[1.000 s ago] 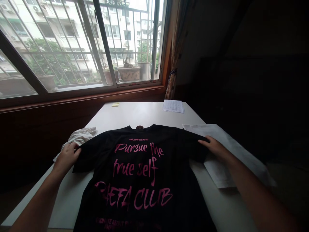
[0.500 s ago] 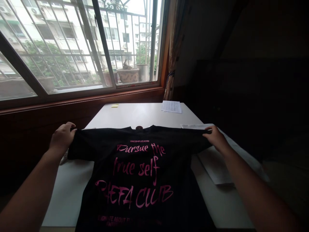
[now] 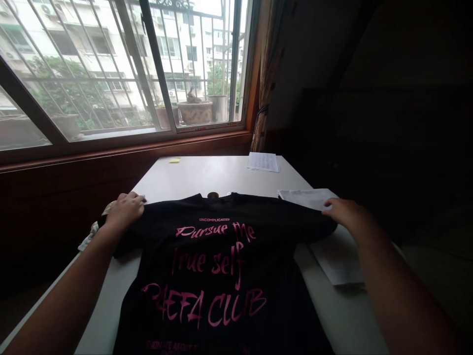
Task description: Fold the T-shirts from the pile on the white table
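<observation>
A black T-shirt with pink lettering lies spread on a white table, collar away from me. My left hand rests on its left shoulder and sleeve, fingers curled around the fabric edge. My right hand grips the end of the right sleeve, which is stretched out over white paper. A small brown round thing shows just beyond the collar.
A pale crumpled cloth pokes out under the left sleeve at the table's left edge. A printed sheet and a yellow sticky note lie at the far end, below a barred window. A curtain hangs beside the window; the room's right side is dark.
The sleeves, lifted and pulled taut half a second ago, have come down onto the table. My left hand moved inward along the shoulder; my right hand moved slightly outward.
</observation>
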A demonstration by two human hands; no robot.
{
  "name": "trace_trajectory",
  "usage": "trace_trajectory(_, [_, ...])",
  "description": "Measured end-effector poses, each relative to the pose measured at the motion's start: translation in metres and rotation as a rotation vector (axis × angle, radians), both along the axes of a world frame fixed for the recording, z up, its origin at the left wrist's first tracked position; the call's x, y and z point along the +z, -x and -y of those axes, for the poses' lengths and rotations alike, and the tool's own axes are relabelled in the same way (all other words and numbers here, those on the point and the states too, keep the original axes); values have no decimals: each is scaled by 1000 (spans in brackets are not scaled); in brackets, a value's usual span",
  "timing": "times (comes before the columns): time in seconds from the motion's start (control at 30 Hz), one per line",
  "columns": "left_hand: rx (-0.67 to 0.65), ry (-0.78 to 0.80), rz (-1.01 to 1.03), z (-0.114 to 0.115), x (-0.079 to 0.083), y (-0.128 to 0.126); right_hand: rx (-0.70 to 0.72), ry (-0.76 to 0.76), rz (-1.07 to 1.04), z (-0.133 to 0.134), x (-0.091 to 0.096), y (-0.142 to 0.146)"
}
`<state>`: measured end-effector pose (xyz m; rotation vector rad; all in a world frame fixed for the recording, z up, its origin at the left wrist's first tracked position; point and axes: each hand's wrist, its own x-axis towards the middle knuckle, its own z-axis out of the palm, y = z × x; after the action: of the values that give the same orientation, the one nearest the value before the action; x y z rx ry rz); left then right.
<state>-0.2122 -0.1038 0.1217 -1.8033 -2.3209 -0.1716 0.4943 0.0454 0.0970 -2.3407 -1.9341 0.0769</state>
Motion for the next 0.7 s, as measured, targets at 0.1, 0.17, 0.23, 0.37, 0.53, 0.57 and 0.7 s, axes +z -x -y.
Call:
trace_trajectory(0.1, [-119,33,2,-27,-16,-23,79,-140,202,8,5,39])
trace_trajectory(0.17, [-159,38,62,-46,-28,-40,241,-184,203,10,3,81])
trace_trajectory(0.23, [-172,38,138,-65,-40,-56,433,-167,132,7,-4,127])
trace_trajectory(0.37, [-154,64,222,-98,-58,-80,574,-121,-86,-13,-24,207])
trace_trajectory(0.53, [-138,89,256,-120,-73,-85,612,-135,-139,-35,-52,260])
trace_trajectory(0.57, [-142,86,255,-121,-75,-86,633,-139,-146,-36,-58,266])
trace_trajectory(0.7, [-182,44,231,-110,-88,-87,746,-149,-156,-28,-83,276])
